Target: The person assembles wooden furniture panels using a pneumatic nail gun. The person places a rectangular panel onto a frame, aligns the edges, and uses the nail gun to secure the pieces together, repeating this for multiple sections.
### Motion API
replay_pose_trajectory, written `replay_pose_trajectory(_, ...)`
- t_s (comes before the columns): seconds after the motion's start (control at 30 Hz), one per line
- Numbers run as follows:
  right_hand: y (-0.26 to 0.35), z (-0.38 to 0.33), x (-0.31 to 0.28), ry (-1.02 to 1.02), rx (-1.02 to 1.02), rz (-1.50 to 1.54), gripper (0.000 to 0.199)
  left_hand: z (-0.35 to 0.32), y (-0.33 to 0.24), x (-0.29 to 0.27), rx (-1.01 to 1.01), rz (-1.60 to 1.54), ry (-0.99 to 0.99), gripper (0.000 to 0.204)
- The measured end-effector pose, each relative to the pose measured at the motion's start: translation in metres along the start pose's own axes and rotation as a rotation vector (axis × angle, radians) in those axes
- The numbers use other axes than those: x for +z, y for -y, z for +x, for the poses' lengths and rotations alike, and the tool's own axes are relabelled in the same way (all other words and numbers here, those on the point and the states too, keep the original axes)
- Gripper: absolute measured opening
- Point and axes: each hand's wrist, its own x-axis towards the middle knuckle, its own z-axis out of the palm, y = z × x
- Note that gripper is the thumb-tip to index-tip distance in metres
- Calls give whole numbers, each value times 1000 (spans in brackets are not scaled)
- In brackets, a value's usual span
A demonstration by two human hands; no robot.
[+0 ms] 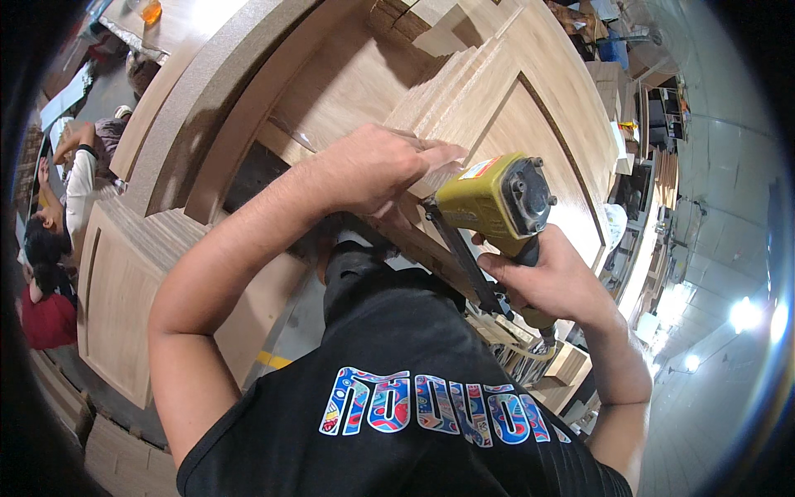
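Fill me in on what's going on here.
A person is doing woodwork with both hands. The right hand grips a yellow nail gun by its handle. The left hand is at the edge of a light wooden panel, close to the front of the gun. Whether the gun touches the wood is hard to tell. Off to the left, another person is in view.
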Motion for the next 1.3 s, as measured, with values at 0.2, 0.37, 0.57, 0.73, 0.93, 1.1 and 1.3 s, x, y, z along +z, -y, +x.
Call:
replay_pose_trajectory(0.2, 0, 0, -6, 58, 57, -10, 37, 2, 2, 6, 41, 18, -43, 121)
replay_pose_trajectory(0.37, 3, -2, -11, 81, 11, 10, 39, 4, 4, 6, 86, 109, -28, 121)
replay_pose_trajectory(0.57, -58, 9, -7, 55, -140, 198, 54, -3, 8, -22, 87, -178, -190, 122)
replay_pose_trajectory(0.73, -95, -34, 12, -2, -145, 295, 59, -33, 123, 2, -582, 283, -556, 80)
replay_pose_trajectory(0.93, -153, -81, 39, -133, -84, 497, 66, -40, 164, 23, -1128, 298, -332, 65)
replay_pose_trajectory(1.1, -194, -117, 49, -264, -95, 818, 65, -26, 175, 39, -740, 293, -637, 69)
replay_pose_trajectory(1.3, -291, -199, 34, -840, 278, 738, 61, 39, -21, 27, -185, -37, -551, 61)
